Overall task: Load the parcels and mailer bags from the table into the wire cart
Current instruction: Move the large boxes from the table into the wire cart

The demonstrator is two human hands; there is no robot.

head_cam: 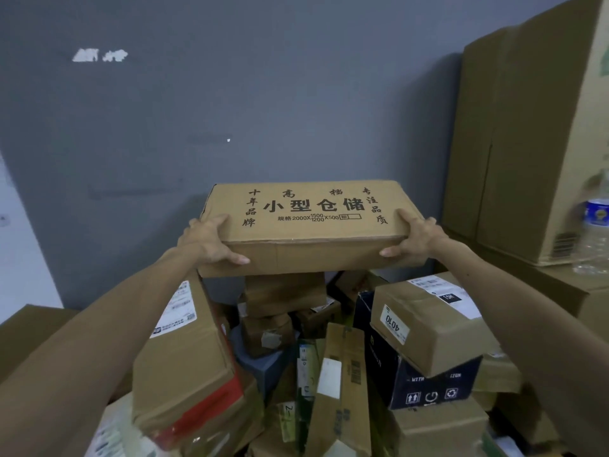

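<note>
A long printed carton (309, 225) was held level in the air. The left hand (207, 240) gripped its left end and the right hand (417, 237) its right end, thumbs on top and fingers curled round the near edge. Just below the hands lay a crowded heap of parcels (329, 357). Neither wire cart nor table showed, so I could not tell whether that heap was loaded or yet to be moved. The job looked about midway.

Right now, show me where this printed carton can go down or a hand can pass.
Bare spots: the flat brown top at far left below the grey wall, and the cardboard ledge between the water bottle and the 4010-labelled box. The heap under the printed carton is packed, boxes leaning together; only narrow slots there.
</note>
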